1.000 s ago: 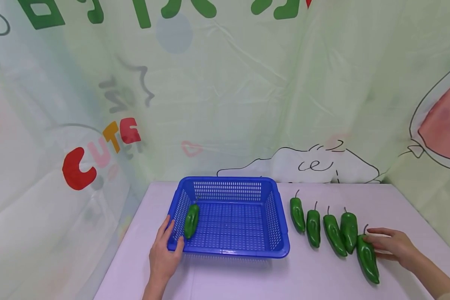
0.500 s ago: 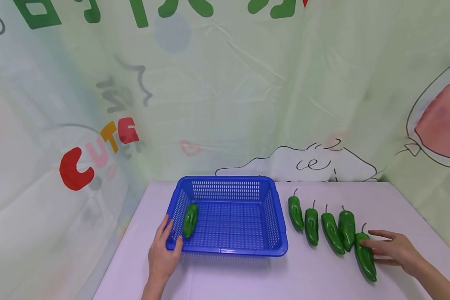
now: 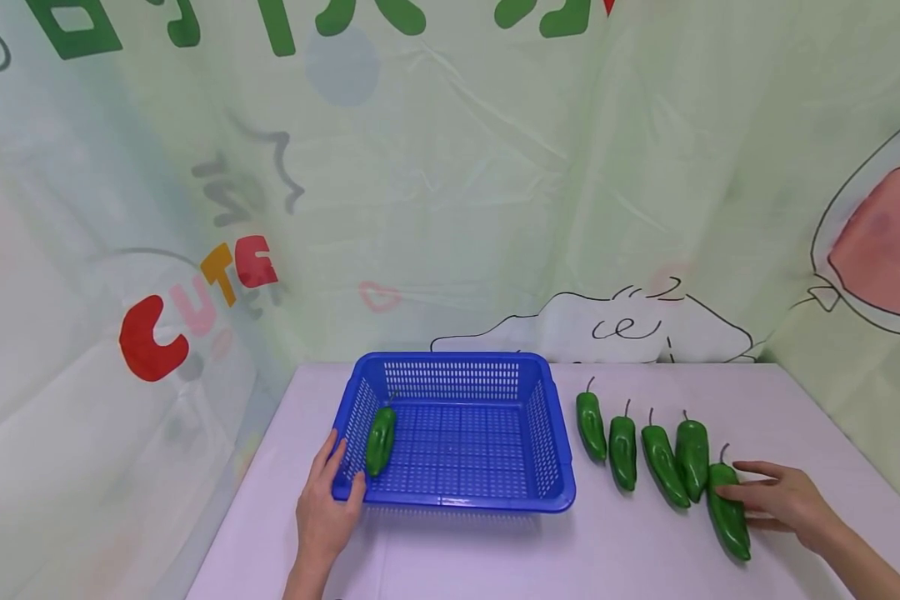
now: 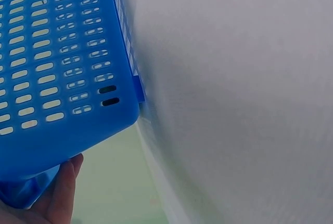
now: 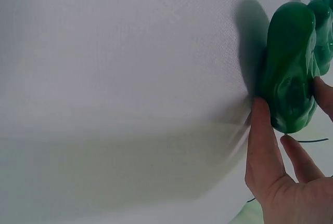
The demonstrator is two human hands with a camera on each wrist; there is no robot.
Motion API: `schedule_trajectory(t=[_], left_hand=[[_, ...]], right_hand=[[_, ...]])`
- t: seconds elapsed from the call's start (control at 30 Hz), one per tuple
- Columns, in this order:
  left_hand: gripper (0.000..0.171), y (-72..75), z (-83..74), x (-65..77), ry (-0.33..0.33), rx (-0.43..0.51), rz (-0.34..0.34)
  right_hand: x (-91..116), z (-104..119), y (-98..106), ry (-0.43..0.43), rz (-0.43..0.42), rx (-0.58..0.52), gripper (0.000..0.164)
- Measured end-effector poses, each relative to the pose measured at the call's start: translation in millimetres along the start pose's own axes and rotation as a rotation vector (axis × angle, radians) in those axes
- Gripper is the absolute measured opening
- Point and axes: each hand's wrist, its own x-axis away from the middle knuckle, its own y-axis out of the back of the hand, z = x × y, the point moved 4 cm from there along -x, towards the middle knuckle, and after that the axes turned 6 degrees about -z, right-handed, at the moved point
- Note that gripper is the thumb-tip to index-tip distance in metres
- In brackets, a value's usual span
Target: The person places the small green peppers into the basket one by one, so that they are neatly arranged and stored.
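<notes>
As I look through the feed from the right wrist, the fingers (image 5: 263,141) of the right hand (image 3: 786,502) pinch the outermost pepper (image 3: 729,523), narrowed to its width, one on the right flank and another over the left side. It lies on the counter (image 3: 465,562), directly between those fingers. I judge it light and fairly firm, but its gloss hints at slipping, so I favour a hold at the broad shoulders just below the stem, with pressure from both flanks; the thin stem looks too frail to pull on. Its long axis runs roughly front to back: stem pointing away from the person, tip towards the person and slightly right. Just left of the fingers is the next pepper (image 3: 692,458), touching the held one or barely apart, I can't tell which. Further left lie three more peppers (image 3: 623,454), their stems pointing away too. Well left of the right fingers stands the blue basket (image 3: 450,502), its near-left corner gripped by the left hand (image 3: 324,512); inside, beside the left wall, a single pepper (image 3: 380,442) lies with its stem pointing away. Beyond everything the fingers touch hangs a printed curtain (image 3: 457,208).
</notes>
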Motion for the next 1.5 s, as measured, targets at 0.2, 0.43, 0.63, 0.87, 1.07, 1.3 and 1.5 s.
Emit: schedule_trajectory(t=[0.2, 0.43, 0.63, 0.87, 1.07, 1.3, 1.5], left_hand=[[0.056, -0.2, 0.3, -0.4, 0.005, 0.001, 0.008], [0.056, 0.0, 1.0, -0.7, 0.014, 0.001, 0.014], [0.056, 0.8, -0.1, -1.4, 0.013, 0.006, 0.016], [0.056, 1.7, -0.4, -1.9, 0.009, 0.006, 0.016], [0.057, 1.4, 0.3, -1.4, 0.011, 0.003, 0.015], [0.057, 0.1, -0.6, -0.4, 0.01, 0.001, 0.018], [0.056, 0.2, -1.4, -1.3, 0.011, 0.005, 0.013]], right_hand=[[2.3, 2.2, 0.6, 0.005, -0.026, -0.018, 0.088], [0.9, 2.6, 2.0, -0.004, -0.052, -0.035, 0.085], [2.2, 10.4, 9.3, 0.023, -0.07, -0.034, 0.08], [5.1, 28.6, 18.6, 0.069, -0.04, -0.133, 0.068], [4.0, 46.3, 21.6, 0.106, -0.035, -0.174, 0.066], [3.2, 66.2, 15.3, 0.151, -0.044, -0.161, 0.07], [1.4, 85.9, 8.4, 0.18, -0.048, -0.211, 0.057]])
